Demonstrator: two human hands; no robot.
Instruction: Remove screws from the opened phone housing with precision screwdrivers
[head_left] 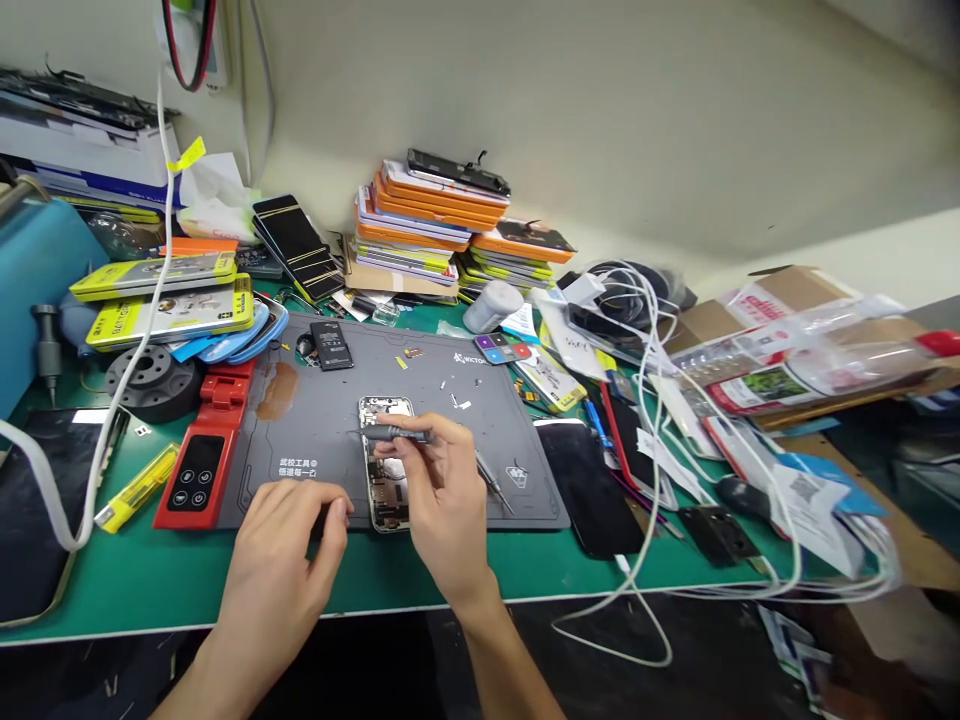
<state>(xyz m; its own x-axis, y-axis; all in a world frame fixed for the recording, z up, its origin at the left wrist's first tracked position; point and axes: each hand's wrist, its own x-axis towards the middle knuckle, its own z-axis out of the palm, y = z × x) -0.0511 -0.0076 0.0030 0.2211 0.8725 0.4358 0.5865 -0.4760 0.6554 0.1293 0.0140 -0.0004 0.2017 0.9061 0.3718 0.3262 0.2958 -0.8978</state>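
My right hand (446,510) is closed on a dark screwdriver (409,434), which lies level above an opened phone (388,500) with its tip toward the left. The phone's inner parts show, and my fingers hide part of its right side. To its left, my left hand (285,550) rests with curled fingers near the front edge of the grey mat (322,400); thumb and index finger come close together, and what may be between them cannot be made out. A second screwdriver (493,482) lies on the mat behind my right hand. A black battery (331,345) lies at the mat's back left.
A red device (199,470) borders the mat at left, beside a round dark metal holder (154,383). A dark phone (592,490) and tangled white cables (651,400) are at right. Stacked orange boxes (442,200) stand behind. Small loose parts dot the mat.
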